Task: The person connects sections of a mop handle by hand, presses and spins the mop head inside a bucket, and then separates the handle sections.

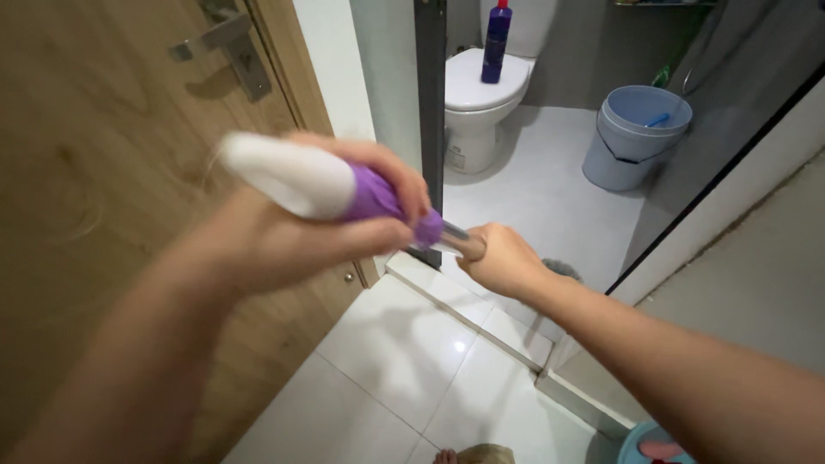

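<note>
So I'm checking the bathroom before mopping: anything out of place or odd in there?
One thing: a tall purple bottle stands upright on the closed toilet lid, an odd spot for it. The blue bucket stands upright on the floor; no spill shows.

mop handle (pixel 344 191): smooth plastic, white end & purple sleeve, slight sheen
pole (pixel 454 234): bare metal, shiny, at 3 o'clock of sleeve
door (pixel 94 172): wood-grain, matt; metal lever (pixel 225 39) brushed
floor (pixel 404 352): white tiles, v. glossy, light glare
toilet (pixel 481 94): glazed ceramic, smooth
bucket (pixel 634 136): blue-grey plastic, matt
bottle (pixel 496 43): purple plastic, glossy
</note>
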